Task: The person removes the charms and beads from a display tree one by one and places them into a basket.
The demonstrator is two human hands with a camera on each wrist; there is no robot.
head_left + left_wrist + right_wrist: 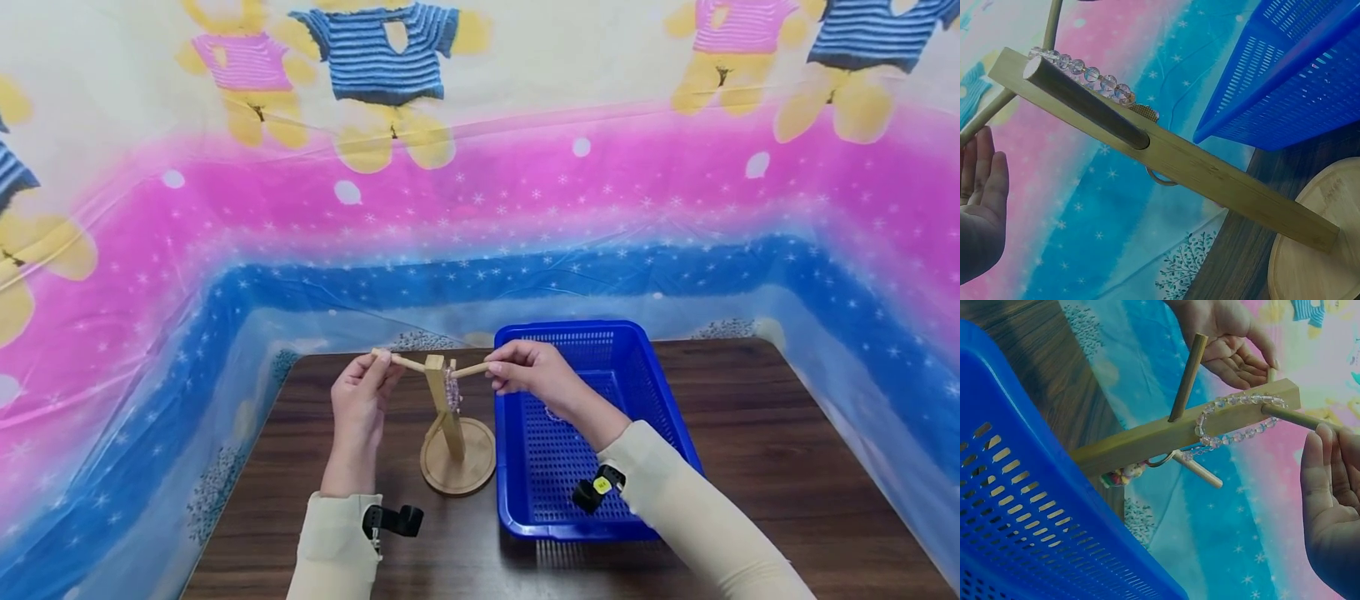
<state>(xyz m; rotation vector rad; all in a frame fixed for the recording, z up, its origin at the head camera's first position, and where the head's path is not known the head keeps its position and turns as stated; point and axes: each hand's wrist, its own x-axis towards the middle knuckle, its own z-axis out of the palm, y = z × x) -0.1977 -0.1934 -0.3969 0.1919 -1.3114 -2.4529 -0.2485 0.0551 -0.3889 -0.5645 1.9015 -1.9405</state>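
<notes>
A wooden stand (437, 385) has a square post, a round base (450, 479) and several pegs. With thumb and fingertips, my left hand (363, 400) pinches the upper left peg (408, 363). The upper right peg (472, 369) is held at its end by my right hand (540, 368). A clear pinkish bead bracelet (1250, 434) hangs looped on that peg, against the post. Lower on the stand, the right wrist view shows a metal ring (1161, 460) with a small colourful charm (1124, 475), partly hidden behind the post.
A blue perforated plastic basket (505, 500) stands right of the stand, under my right forearm. A small beaded thing (553, 414) lies in it, partly hidden by the arm. The dark wooden table (780, 433) meets a printed cloth backdrop (450, 283) behind.
</notes>
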